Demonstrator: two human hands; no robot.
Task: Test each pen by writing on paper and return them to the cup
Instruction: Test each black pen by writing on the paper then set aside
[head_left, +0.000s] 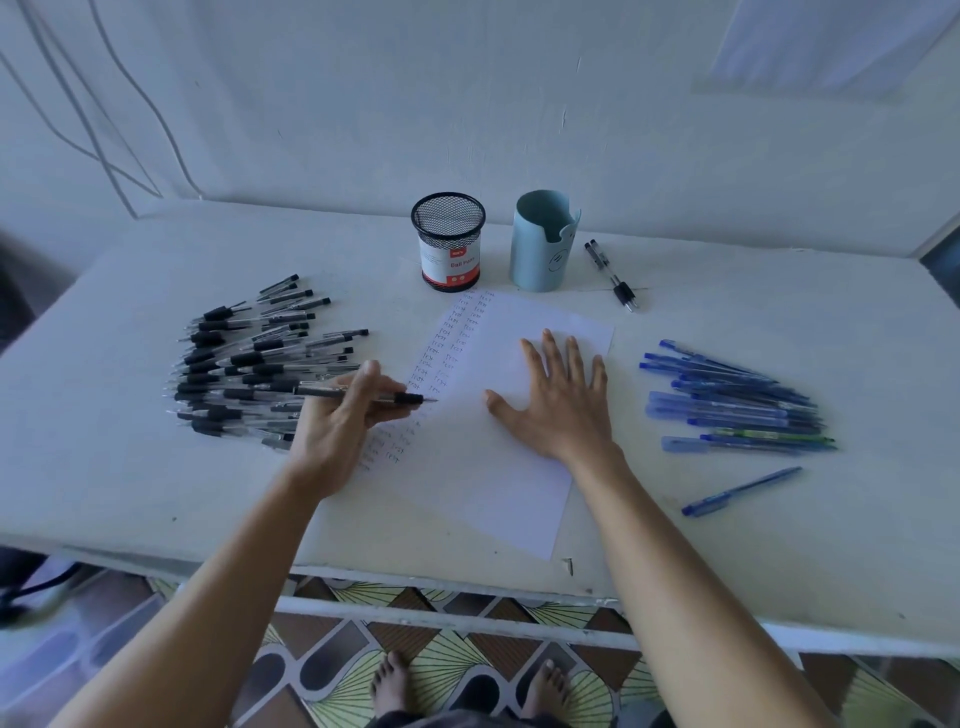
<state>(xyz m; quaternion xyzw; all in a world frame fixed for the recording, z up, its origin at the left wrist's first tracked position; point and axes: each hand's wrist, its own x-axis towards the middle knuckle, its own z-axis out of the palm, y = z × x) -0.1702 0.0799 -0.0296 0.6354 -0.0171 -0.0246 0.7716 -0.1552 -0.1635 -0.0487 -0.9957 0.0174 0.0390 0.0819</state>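
A white sheet of paper (511, 467) lies in the middle of the table, with columns of written words down its left side. My left hand (337, 421) pinches a black pen (382, 396) whose tip points right, at the paper's left columns. My right hand (558, 397) presses flat on the paper with fingers spread. A black mesh cup (449, 241) and a light blue cup (544, 240) stand behind the paper. I cannot see any pens in either cup.
A big pile of black pens (254, 364) lies left of the paper. Blue pens (737, 402) are heaped on the right, with a single blue pen (740, 491) nearer me. Two black pens (612, 274) lie beside the blue cup. The table's front edge (467, 597) is close.
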